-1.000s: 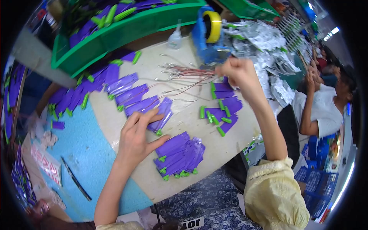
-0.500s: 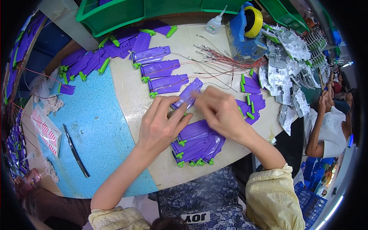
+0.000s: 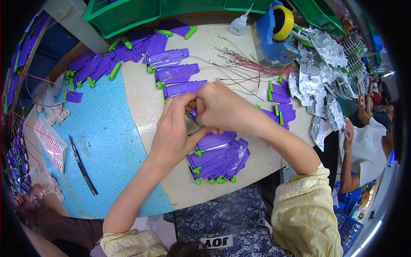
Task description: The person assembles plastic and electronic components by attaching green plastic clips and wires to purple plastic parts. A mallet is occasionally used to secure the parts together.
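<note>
Both my hands meet over the middle of the table around a purple plastic part (image 3: 192, 114), mostly hidden by the fingers. My left hand (image 3: 172, 125) is closed, thumb and fingers gripping the part from the left. Pressed against its top from the right is my right hand (image 3: 219, 106), also closed, its fingertips hidden. Just beyond lie several purple parts with green ends (image 3: 176, 73) in a column, thin wires laid along them. Closer to me, a fanned pile of similar purple parts (image 3: 220, 158) rests on the table.
Red and grey wires (image 3: 257, 66) spread beside a blue tape dispenser (image 3: 274, 40) and a small glue bottle (image 3: 238, 26). Silver plastic parts (image 3: 314, 81) are heaped at right. A black craft knife (image 3: 82, 165) lies on the blue mat (image 3: 107, 145). Green bins (image 3: 124, 19) stand behind.
My right hand has moved left and closed in against my left hand, covering most of the purple part. At far right, another person's arm has shifted.
</note>
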The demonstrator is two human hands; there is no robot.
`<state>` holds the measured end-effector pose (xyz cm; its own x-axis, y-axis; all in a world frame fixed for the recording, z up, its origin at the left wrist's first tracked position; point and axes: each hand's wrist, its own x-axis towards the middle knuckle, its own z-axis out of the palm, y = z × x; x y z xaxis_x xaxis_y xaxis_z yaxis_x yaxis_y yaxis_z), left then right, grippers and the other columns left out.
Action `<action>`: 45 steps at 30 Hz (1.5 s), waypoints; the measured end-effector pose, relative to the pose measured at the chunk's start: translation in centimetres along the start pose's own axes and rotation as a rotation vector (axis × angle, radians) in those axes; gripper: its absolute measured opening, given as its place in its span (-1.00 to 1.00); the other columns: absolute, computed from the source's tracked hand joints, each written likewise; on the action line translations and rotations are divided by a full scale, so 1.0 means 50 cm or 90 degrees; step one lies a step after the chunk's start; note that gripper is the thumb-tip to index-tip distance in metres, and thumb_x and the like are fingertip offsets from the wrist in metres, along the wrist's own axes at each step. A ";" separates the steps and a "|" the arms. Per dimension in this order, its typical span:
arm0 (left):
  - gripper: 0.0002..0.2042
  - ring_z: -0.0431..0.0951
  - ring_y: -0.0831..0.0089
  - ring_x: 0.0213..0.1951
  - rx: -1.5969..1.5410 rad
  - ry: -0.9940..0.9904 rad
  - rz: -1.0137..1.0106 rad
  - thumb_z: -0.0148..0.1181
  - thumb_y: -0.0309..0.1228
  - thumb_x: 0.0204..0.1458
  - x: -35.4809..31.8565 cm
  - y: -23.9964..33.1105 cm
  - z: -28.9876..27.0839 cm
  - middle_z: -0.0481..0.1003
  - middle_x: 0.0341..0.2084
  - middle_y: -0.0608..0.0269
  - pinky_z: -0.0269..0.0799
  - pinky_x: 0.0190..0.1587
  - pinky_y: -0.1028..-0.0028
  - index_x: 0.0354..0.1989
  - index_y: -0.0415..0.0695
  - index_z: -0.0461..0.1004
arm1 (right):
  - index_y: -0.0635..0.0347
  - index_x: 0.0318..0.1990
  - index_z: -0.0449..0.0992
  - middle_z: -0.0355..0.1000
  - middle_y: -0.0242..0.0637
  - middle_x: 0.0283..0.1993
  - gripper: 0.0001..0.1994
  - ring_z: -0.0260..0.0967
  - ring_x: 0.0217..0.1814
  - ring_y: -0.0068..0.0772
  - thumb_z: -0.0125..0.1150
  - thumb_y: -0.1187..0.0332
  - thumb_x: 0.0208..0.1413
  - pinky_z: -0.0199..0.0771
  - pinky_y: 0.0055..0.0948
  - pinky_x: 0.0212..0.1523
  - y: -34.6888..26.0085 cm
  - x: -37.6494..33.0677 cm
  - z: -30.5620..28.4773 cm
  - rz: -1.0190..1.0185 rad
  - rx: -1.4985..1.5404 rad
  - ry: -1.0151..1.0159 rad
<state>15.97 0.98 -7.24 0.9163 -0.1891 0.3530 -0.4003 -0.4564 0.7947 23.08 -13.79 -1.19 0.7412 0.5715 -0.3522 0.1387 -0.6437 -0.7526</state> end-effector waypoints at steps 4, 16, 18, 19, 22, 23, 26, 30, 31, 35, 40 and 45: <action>-0.60 0.38 0.12 -0.17 0.226 0.056 0.072 0.37 -0.53 -0.23 0.005 -0.010 -0.025 0.39 -0.24 0.08 0.30 -0.12 0.22 -0.16 -0.25 0.41 | 0.33 -0.40 0.49 0.48 -0.16 -0.49 -0.91 0.47 -0.52 -0.25 0.29 0.58 -0.06 0.45 -0.36 -0.48 0.021 -0.034 -0.037 -0.236 -0.296 0.497; -0.72 0.43 0.22 -0.19 0.240 0.029 0.075 0.36 -0.51 -0.19 -0.029 0.018 -0.025 0.48 -0.20 0.17 0.42 -0.20 0.32 -0.23 -0.20 0.56 | 0.31 -0.38 0.51 0.40 -0.15 -0.32 -0.92 0.38 -0.19 -0.09 0.25 0.55 -0.07 0.43 -0.20 -0.17 0.116 0.000 -0.055 -0.246 -0.292 0.395; -0.72 0.41 0.24 -0.21 0.284 0.038 0.064 0.36 -0.50 -0.19 -0.021 0.020 -0.027 0.48 -0.20 0.17 0.36 -0.21 0.33 -0.23 -0.21 0.56 | 0.31 -0.38 0.47 0.43 -0.18 -0.33 -0.91 0.39 -0.19 -0.13 0.25 0.53 -0.07 0.40 -0.20 -0.14 0.098 -0.013 -0.074 -0.289 -0.179 0.403; -0.72 0.41 0.25 -0.22 0.256 0.032 0.063 0.36 -0.48 -0.19 -0.017 0.021 -0.027 0.48 -0.20 0.18 0.34 -0.22 0.33 -0.23 -0.20 0.56 | 0.26 -0.41 0.47 0.46 -0.24 -0.39 -0.91 0.41 -0.25 -0.20 0.27 0.52 -0.09 0.36 -0.27 -0.16 0.092 -0.021 -0.074 -0.290 -0.197 0.423; -0.60 0.38 0.13 0.00 0.302 0.041 0.051 0.33 -0.34 -0.09 0.018 0.037 -0.032 0.42 0.01 0.15 0.28 0.01 0.22 -0.01 -0.12 0.52 | 0.21 -0.43 0.46 0.42 -0.30 -0.48 -0.90 0.41 -0.33 -0.28 0.28 0.51 -0.12 0.32 -0.36 -0.19 0.094 -0.039 -0.060 -0.254 -0.169 0.326; -0.56 0.35 0.09 0.10 0.362 0.052 0.046 0.31 -0.30 -0.05 0.042 0.038 -0.035 0.39 0.08 0.13 0.24 0.11 0.17 0.06 -0.09 0.49 | 0.18 -0.45 0.45 0.40 -0.33 -0.52 -0.88 0.41 -0.39 -0.36 0.29 0.51 -0.14 0.29 -0.41 -0.19 0.090 -0.042 -0.060 -0.257 -0.183 0.328; -0.55 0.28 0.06 0.20 0.418 0.019 0.046 0.25 -0.28 0.02 0.045 -0.028 -0.039 0.34 0.16 0.09 0.12 0.25 0.12 0.13 -0.06 0.45 | 0.28 -0.34 0.47 0.43 -0.36 -0.38 -0.83 0.37 -0.33 -0.51 0.26 0.61 -0.15 0.33 -0.48 -0.21 0.011 -0.102 -0.102 -0.300 -0.217 0.408; -0.59 0.36 0.14 0.08 0.348 0.078 0.075 0.29 -0.30 -0.03 0.037 -0.014 -0.039 0.43 0.01 0.16 0.17 0.17 0.10 0.03 -0.10 0.49 | 0.39 -0.30 0.45 0.41 -0.19 -0.33 -0.92 0.33 -0.33 -0.37 0.11 0.56 0.05 0.38 -0.47 -0.19 -0.101 -0.289 -0.163 -0.463 -0.056 0.549; -0.60 0.38 0.16 0.02 0.290 0.130 0.075 0.31 -0.29 -0.05 0.027 -0.005 -0.043 0.45 -0.05 0.18 0.18 0.14 0.09 -0.01 -0.12 0.50 | 0.36 -0.36 0.44 0.37 -0.27 -0.42 -0.91 0.26 -0.40 -0.39 0.20 0.55 -0.02 0.34 -0.46 -0.25 -0.120 -0.274 -0.143 -0.405 -0.209 0.466; -0.41 0.50 0.24 -0.32 0.137 0.026 0.042 0.39 -0.60 -0.22 -0.038 0.015 -0.037 0.50 -0.23 0.06 0.49 -0.34 0.43 0.09 -0.23 0.35 | 0.32 -0.32 0.50 0.33 -0.25 -0.39 -0.93 0.36 -0.45 -0.48 0.22 0.60 0.03 0.31 -0.52 -0.47 -0.021 -0.107 0.014 -0.206 -0.010 0.229; -0.39 0.53 0.33 -0.32 -0.049 -0.009 -0.100 0.40 -0.64 -0.23 -0.027 0.007 -0.033 0.51 -0.20 0.09 0.52 -0.28 0.41 0.09 -0.23 0.34 | 0.34 -0.44 0.55 0.34 -0.23 -0.53 -0.95 0.27 -0.55 -0.40 0.29 0.60 -0.11 0.28 -0.40 -0.50 0.031 -0.027 0.048 -0.218 -0.054 0.205; -0.39 0.56 0.30 -0.25 -0.095 0.002 -0.090 0.43 -0.62 -0.23 -0.029 -0.007 -0.038 0.50 -0.18 0.10 0.55 -0.19 0.39 0.08 -0.22 0.33 | 0.36 -0.41 0.59 0.46 -0.13 -0.46 -0.95 0.42 -0.48 -0.29 0.30 0.56 -0.07 0.36 -0.36 -0.44 0.016 -0.063 0.038 -0.069 0.063 0.069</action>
<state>14.77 3.07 -7.12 0.9637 -0.1290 0.2336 -0.2644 -0.3448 0.9006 19.58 -15.13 -1.74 0.7925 0.5735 -0.2075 0.1612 -0.5251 -0.8356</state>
